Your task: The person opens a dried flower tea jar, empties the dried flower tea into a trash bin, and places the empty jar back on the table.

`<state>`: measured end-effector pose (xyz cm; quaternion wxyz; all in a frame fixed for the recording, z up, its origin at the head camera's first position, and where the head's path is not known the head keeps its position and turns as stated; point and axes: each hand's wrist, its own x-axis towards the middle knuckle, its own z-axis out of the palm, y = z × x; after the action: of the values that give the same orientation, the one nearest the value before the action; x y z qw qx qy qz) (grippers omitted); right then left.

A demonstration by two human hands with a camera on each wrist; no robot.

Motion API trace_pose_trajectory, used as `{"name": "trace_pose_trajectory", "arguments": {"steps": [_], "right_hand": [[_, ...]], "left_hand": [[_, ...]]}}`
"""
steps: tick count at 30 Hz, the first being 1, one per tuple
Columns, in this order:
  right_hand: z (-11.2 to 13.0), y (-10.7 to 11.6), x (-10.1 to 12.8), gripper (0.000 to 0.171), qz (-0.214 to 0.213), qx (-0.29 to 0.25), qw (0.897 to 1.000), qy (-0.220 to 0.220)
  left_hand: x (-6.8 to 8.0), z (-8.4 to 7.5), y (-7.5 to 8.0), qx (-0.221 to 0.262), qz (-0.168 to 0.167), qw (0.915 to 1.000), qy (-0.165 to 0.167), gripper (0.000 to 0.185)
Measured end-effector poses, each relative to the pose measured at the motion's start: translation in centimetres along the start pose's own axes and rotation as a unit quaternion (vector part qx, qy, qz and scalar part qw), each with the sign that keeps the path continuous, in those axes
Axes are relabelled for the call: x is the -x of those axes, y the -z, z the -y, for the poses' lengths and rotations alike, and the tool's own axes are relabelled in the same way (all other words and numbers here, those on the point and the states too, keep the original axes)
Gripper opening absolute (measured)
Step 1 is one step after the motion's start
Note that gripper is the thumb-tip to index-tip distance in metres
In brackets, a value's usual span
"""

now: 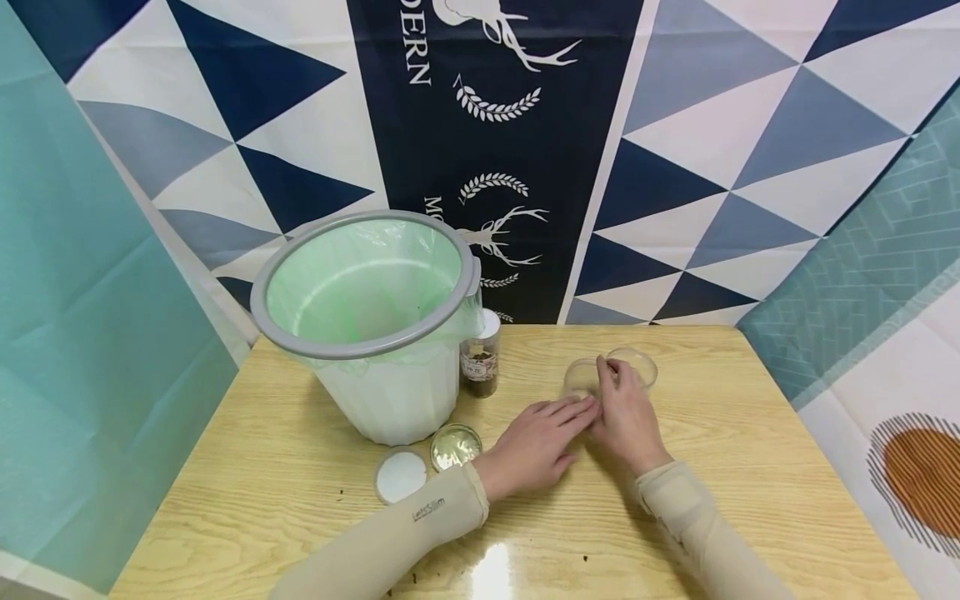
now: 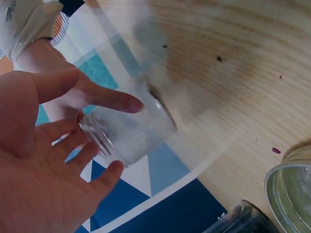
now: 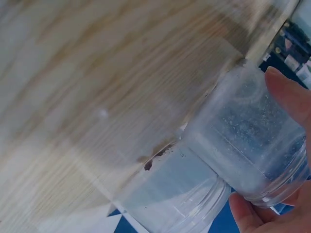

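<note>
Two clear jars stand side by side at the back right of the table, both without lids. In the right wrist view my right hand [image 3: 291, 102] grips one clear jar [image 3: 243, 131], its thumb on one side and fingers near the threaded rim. The other clear jar [image 3: 175, 194] is right beside it, with dark crumbs at its base. My left hand [image 1: 536, 442] reaches across from the left, fingertips close to the right hand. Its fingers [image 2: 73, 145] are loosely spread by the jar's mouth in the left wrist view.
A white bin [image 1: 390, 400] with a green liner stands back left. Beside it is a labelled jar [image 1: 480, 367] of dark dried bits with a white cap. A white lid [image 1: 401, 477] and a shiny gold-coloured round piece [image 1: 455, 447] lie in front. Dark crumbs [image 1: 585, 557] dot the table.
</note>
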<state>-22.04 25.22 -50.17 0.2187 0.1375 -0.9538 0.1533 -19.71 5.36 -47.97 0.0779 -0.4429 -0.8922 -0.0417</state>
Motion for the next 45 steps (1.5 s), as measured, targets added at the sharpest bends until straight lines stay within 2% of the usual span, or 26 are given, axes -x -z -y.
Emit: {"name": "trace_pose_trajectory", "arguments": {"steps": [3,7,11,16,18,22,24,27,33,39,42,45], "right_hand": [[-0.3,0.1,0.0,0.082,0.005,0.007,1.000,-0.004],[-0.7,0.1,0.0,0.088,0.011,0.010,1.000,-0.013],[-0.8,0.2,0.0,0.097,0.000,0.004,1.000,-0.012],[-0.8,0.6,-0.2,0.114,-0.020,0.015,1.000,0.003],[-0.5,1.0,-0.4,0.116,-0.038,0.014,0.999,0.019],[0.4,1.8,-1.4,0.110,-0.079,-0.031,0.995,0.047],[1.2,2.0,-2.1,0.106,-0.082,-0.070,0.993,0.043],[2.7,2.1,-3.2,0.103,-0.055,-0.125,0.990,0.017],[5.7,1.1,-5.6,0.103,0.033,-0.188,0.981,-0.026],[7.1,-1.7,-8.2,0.103,0.095,-0.274,0.956,-0.041],[7.6,-3.4,-9.2,0.101,0.106,-0.318,0.941,-0.039],[8.0,-5.0,-10.0,0.095,0.108,-0.333,0.936,-0.033]], "left_hand": [[-0.4,0.2,0.0,-0.006,0.007,1.0000,-0.001,0.078],[-0.6,0.4,0.1,-0.009,0.014,0.9999,-0.002,0.077],[-0.7,0.6,0.1,-0.001,0.012,0.9999,-0.006,0.075],[-0.2,1.2,0.5,0.001,-0.004,1.0000,-0.003,0.074],[0.3,1.6,0.9,-0.005,-0.015,0.9999,0.001,0.074],[1.4,2.6,2.3,-0.024,-0.037,0.9988,0.024,0.073],[2.0,3.2,3.0,-0.029,-0.048,0.9976,0.040,0.072],[2.8,4.0,4.0,-0.044,-0.067,0.9946,0.065,0.070],[3.8,5.5,5.2,-0.052,-0.112,0.9873,0.100,0.069],[4.0,6.2,5.6,-0.005,-0.150,0.9804,0.128,0.068],[4.0,6.4,5.5,0.015,-0.157,0.9777,0.139,0.069],[3.9,6.5,5.4,0.023,-0.160,0.9761,0.145,0.069]]}}
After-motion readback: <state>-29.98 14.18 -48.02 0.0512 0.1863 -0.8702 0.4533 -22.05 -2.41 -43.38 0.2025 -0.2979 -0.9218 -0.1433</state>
